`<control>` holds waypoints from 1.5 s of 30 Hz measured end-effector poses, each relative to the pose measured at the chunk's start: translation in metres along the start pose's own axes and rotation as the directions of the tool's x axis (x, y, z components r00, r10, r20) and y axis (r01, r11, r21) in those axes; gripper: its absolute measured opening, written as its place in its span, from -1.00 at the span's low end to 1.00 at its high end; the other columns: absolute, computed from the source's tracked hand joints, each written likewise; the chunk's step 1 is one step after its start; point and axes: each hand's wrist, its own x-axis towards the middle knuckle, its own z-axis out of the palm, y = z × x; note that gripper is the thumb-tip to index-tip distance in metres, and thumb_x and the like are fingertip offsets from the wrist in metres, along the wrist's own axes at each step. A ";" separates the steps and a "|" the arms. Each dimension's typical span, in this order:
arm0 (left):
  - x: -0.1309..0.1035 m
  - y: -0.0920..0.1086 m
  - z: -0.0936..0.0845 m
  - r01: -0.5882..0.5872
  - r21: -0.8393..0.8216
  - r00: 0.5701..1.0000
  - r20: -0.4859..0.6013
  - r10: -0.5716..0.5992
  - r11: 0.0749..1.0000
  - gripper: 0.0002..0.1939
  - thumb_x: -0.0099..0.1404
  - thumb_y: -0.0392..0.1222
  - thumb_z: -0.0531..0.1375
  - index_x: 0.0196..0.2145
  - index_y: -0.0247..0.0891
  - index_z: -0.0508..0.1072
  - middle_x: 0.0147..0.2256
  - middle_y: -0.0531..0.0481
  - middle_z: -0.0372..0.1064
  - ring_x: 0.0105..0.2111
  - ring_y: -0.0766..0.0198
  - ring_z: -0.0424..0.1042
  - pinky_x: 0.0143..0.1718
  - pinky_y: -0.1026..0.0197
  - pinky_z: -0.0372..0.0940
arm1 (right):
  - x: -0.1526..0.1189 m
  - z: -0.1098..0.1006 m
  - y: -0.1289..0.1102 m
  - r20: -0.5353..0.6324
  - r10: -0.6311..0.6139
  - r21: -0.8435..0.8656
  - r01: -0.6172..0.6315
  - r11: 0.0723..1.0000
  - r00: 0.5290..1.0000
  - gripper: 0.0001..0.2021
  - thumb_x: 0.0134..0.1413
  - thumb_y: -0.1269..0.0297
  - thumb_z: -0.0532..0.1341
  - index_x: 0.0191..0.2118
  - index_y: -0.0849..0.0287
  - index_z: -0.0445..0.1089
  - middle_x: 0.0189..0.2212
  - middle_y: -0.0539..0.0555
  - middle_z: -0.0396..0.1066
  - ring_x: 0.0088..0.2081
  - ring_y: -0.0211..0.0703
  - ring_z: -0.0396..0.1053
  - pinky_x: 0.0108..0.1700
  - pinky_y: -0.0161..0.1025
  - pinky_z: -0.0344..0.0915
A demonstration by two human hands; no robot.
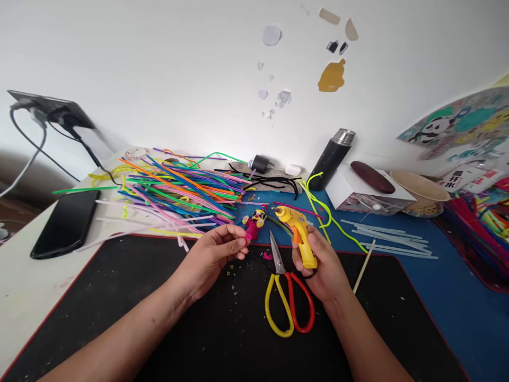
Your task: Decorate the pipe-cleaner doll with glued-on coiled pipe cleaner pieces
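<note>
Between the thumb and fingers of my left hand (220,246) is the lower end of a small pipe-cleaner doll (254,223), magenta in the body with a black, yellow and blue head. My right hand (322,262) is wrapped round the handle of a yellow hot glue gun (296,228), its nozzle pointing up and left toward the doll, apart from it. Below and between the hands, scissors (280,268) with one yellow and one red handle lie on the black mat (191,339). A small pink curl (268,255) rests near their blades.
A heap of coloured pipe cleaners (186,183) lies at the back left, near a black phone (66,223). Behind on the right stand a black thermos (332,159), a white box (350,185) and a bowl (421,191). Clear glue sticks (393,239) lie right of my right hand.
</note>
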 end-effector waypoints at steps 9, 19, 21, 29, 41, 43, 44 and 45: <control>-0.002 -0.001 0.003 0.027 0.022 0.999 0.019 -0.028 0.999 -0.67 0.02 -0.18 0.62 -0.31 -0.30 0.64 -0.41 0.04 0.51 -0.44 0.39 0.48 -0.36 0.39 0.41 | -0.013 0.001 0.007 0.166 0.113 0.084 -0.128 0.988 0.980 -0.58 0.13 -0.05 0.49 -0.17 0.16 0.41 -0.41 -0.01 0.47 -0.66 -0.42 0.29 -0.68 -0.49 -0.06; -0.009 -0.011 0.012 0.108 0.119 0.971 0.201 -0.131 0.987 -0.61 0.07 -0.21 0.60 -0.14 -0.31 0.71 -0.37 -0.04 0.52 -0.44 0.32 0.48 -0.40 0.30 0.39 | -0.018 0.015 0.008 0.119 0.078 -0.074 -0.070 0.995 0.990 -0.52 0.03 -0.01 0.55 -0.20 0.10 0.30 -0.42 -0.06 0.49 -0.63 -0.29 0.43 -0.57 -0.38 0.31; -0.012 -0.017 0.014 0.120 0.130 0.954 0.259 -0.151 0.984 -0.55 0.11 -0.22 0.58 -0.03 -0.27 0.70 -0.35 -0.02 0.51 -0.45 0.35 0.46 -0.38 0.29 0.40 | -0.019 0.017 0.010 0.097 0.057 -0.077 -0.050 0.996 0.994 -0.52 0.04 0.00 0.55 -0.21 0.10 0.29 -0.41 -0.06 0.51 -0.62 -0.29 0.43 -0.56 -0.38 0.34; -0.017 -0.029 0.015 0.123 0.127 0.920 0.357 -0.161 0.984 -0.45 0.19 -0.23 0.54 0.13 -0.07 0.62 -0.32 0.02 0.52 -0.44 0.35 0.46 -0.44 0.32 0.36 | -0.018 0.019 0.013 0.060 0.086 -0.074 -0.081 0.994 0.995 -0.53 0.04 0.00 0.55 -0.22 0.11 0.30 -0.45 -0.05 0.51 -0.60 -0.29 0.45 -0.60 -0.44 0.24; -0.019 -0.025 0.021 0.234 0.146 0.881 0.387 -0.273 0.961 -0.52 0.17 -0.23 0.55 0.04 -0.17 0.60 -0.36 0.02 0.51 -0.50 0.39 0.42 -0.51 0.36 0.26 | -0.023 0.023 0.013 0.172 0.164 -0.129 -0.143 0.981 0.971 -0.60 0.18 -0.07 0.44 -0.15 0.21 0.52 -0.40 0.02 0.52 -0.58 -0.30 0.42 -0.52 -0.36 0.30; -0.017 -0.022 0.019 0.254 0.091 0.903 0.335 -0.269 0.963 -0.47 0.15 -0.25 0.56 0.07 -0.19 0.59 -0.38 0.03 0.50 -0.51 0.39 0.41 -0.51 0.37 0.24 | -0.023 0.022 0.011 0.137 0.119 -0.134 -0.100 0.986 0.983 -0.62 0.19 -0.05 0.43 -0.15 0.19 0.51 -0.44 0.00 0.51 -0.60 -0.29 0.41 -0.53 -0.36 0.28; -0.015 -0.020 0.018 0.259 0.055 0.915 0.305 -0.263 0.964 -0.47 0.14 -0.26 0.56 0.06 -0.21 0.59 -0.39 0.03 0.50 -0.52 0.40 0.40 -0.51 0.37 0.24 | -0.023 0.022 0.009 0.108 0.087 -0.134 -0.072 0.988 0.990 -0.63 0.18 -0.03 0.44 -0.16 0.18 0.49 -0.49 -0.04 0.48 -0.61 -0.29 0.39 -0.53 -0.36 0.26; -0.014 -0.018 0.016 0.259 0.017 0.929 0.269 -0.254 0.966 -0.47 0.13 -0.28 0.56 0.05 -0.22 0.59 -0.40 0.04 0.49 -0.52 0.41 0.40 -0.51 0.38 0.24 | -0.023 0.021 0.008 0.077 0.056 -0.137 -0.045 0.990 0.996 -0.65 0.17 -0.01 0.45 -0.18 0.17 0.47 -0.54 -0.08 0.43 -0.63 -0.30 0.36 -0.54 -0.36 0.25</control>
